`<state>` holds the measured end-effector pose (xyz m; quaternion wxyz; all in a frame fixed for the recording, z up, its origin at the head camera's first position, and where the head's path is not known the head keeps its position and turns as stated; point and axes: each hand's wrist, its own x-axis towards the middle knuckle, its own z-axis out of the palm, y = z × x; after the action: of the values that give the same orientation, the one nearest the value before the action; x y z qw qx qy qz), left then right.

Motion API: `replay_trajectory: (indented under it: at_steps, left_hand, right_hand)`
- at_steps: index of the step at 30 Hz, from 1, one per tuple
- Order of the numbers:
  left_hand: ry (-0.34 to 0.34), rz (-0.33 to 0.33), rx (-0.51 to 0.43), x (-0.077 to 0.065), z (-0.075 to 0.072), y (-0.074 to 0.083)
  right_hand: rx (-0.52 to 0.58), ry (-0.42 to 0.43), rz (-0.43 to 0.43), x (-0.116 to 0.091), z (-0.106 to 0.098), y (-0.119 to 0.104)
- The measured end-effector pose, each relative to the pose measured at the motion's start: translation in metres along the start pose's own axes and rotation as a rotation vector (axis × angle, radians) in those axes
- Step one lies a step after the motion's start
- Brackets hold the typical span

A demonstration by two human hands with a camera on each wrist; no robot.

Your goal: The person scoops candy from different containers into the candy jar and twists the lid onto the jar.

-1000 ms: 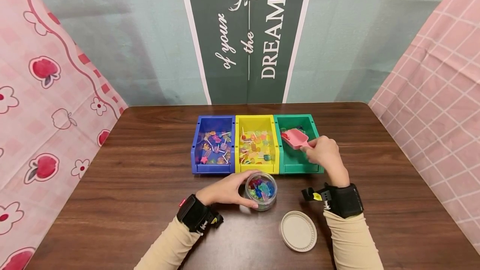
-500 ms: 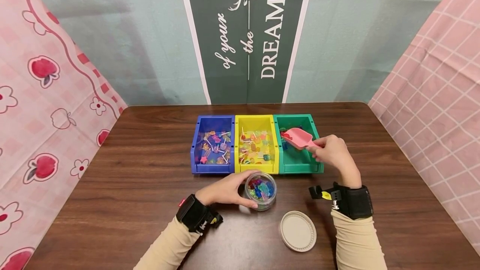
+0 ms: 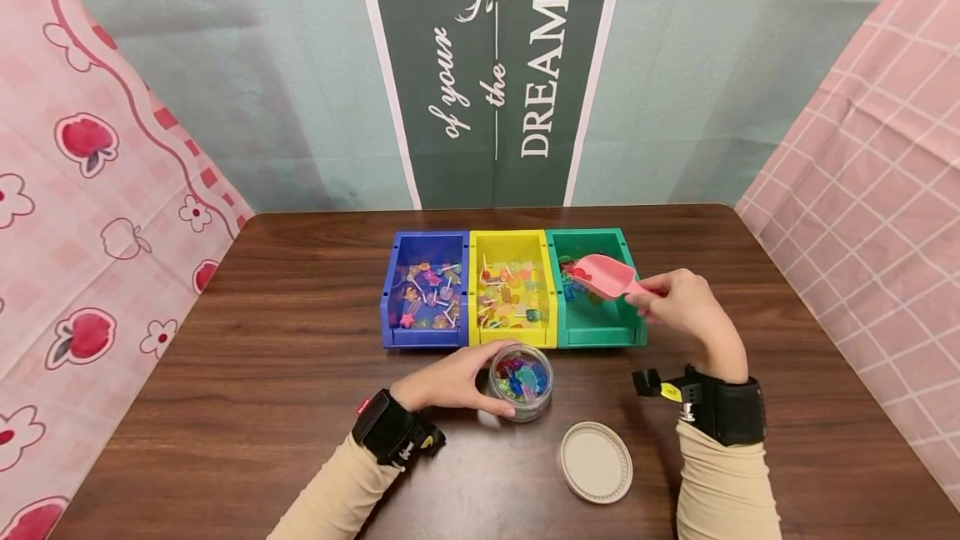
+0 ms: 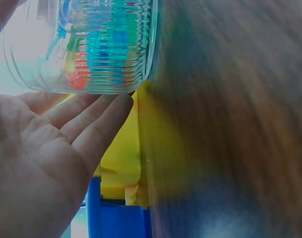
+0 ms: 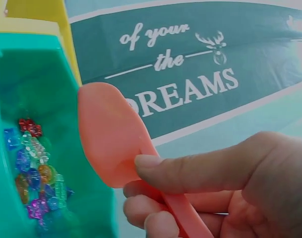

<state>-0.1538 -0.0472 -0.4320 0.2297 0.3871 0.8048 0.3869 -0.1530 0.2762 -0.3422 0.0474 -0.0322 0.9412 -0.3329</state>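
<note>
My left hand point(image 3: 453, 380) holds a clear glass jar point(image 3: 522, 401), thumb on its near side and fingers on the far side. Colourful translucent pieces point(image 4: 106, 49) show through the ribbed wall. Over the green bin point(image 3: 598, 338), my right hand point(image 3: 686, 302) grips a pink scoop point(image 3: 606, 275) by its handle, thumb on top. The scoop's blade points left and is tilted, and red pieces show at its front edge in the head view. Inside the green bin lie several small see-through beads point(image 5: 39, 148) in blue, purple, red and green.
Left of the green bin, touching side by side, stand a yellow bin point(image 3: 551, 332) and a blue bin point(image 3: 390, 323), both holding small candy-like charms, some on white sticks. A round beige lid point(image 3: 596, 463) lies near the jar on the brown wooden table point(image 3: 300, 307).
My right hand has drawn the pink scoop to the right within the green bin's outline, so more beads show at its left. The left hand and jar have stayed put.
</note>
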Motion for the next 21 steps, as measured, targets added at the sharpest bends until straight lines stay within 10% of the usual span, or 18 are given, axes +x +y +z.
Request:
replay_trajectory:
  at_steps: [21]
  left_hand:
    - [-0.009, -0.002, 0.005, 0.000, -0.001, 0.000]
  right_hand:
    - [0.094, -0.187, -0.218, -0.022, -0.015, -0.012]
